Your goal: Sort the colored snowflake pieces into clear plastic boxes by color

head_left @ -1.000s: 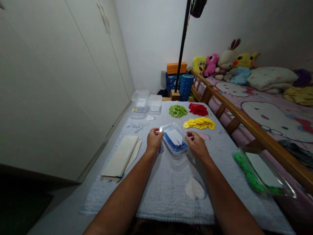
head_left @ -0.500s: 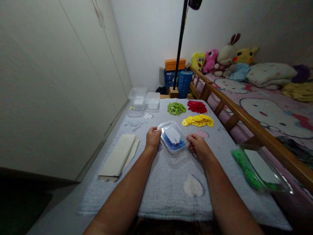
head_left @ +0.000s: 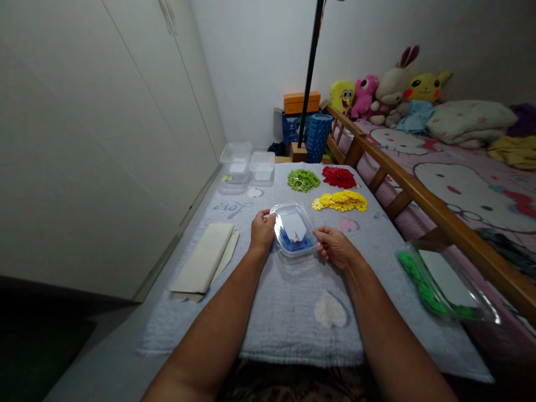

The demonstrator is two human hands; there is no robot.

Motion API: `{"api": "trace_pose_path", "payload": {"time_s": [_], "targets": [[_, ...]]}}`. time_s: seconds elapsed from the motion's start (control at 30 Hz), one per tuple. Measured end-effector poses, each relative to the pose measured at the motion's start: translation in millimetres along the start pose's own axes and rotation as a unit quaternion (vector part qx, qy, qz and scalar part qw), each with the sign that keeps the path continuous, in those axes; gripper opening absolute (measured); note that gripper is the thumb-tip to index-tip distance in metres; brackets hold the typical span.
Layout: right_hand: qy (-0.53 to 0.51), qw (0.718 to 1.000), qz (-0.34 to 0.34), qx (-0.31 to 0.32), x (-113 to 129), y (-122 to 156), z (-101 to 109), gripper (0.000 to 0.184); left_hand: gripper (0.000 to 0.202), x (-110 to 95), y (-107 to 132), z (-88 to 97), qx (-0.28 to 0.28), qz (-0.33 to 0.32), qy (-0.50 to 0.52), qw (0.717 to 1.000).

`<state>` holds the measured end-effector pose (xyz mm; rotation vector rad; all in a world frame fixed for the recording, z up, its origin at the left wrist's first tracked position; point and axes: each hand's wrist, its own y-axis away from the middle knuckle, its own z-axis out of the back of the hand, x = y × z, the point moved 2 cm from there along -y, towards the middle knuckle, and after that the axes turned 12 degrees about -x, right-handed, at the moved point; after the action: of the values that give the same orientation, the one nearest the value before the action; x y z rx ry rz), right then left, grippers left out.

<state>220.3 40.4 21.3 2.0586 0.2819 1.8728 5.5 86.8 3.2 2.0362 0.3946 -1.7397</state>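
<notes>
A clear plastic container (head_left: 288, 252) with a lid over it stands on the cloth between my hands. Blue pieces and a white label (head_left: 294, 226) show through the lid. My left hand (head_left: 263, 230) pinches its left edge, fingers closed on the rim. At the right edge, my right hand (head_left: 335, 245) has thumb and fingers closed on the rim too. Past the container lie a heap of yellow flower-shaped discs (head_left: 341, 201), a heap of light green pieces (head_left: 304, 180) and a heap of red pieces (head_left: 339, 177).
Two clear containers (head_left: 262, 167) stand at the far left of the table. Folded beige paper (head_left: 205, 259) lies on the left. A clear container of green pieces (head_left: 422, 287) is at the right edge, beside the wooden bed rail (head_left: 419, 192). A black pole (head_left: 310, 78) rises behind the table.
The lidded container has turned slightly between my hands, and my right hand has shifted a little left with its rim. The view has moved slightly; the heaps stay put.
</notes>
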Motion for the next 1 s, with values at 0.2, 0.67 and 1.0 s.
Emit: {"api": "trace_pose_path", "payload": {"time_s": [0.2,0.67,1.0], "targets": [[-0.006,1.0,0.006,0.009,1,1,-1,0.034,0.034,6,-4,-0.3,-0.005,-0.016,-0.015,1.0],[-0.059,0.998,0.021,0.011,-3,-1,-6,0.04,0.034,1,-3,3.2,0.004,-0.021,-0.03,0.999],[-0.073,0.996,0.054,-0.012,-7,0,-6,0.045,0.04,-16,14,11.7,0.043,0.077,-0.013,0.996]]}}
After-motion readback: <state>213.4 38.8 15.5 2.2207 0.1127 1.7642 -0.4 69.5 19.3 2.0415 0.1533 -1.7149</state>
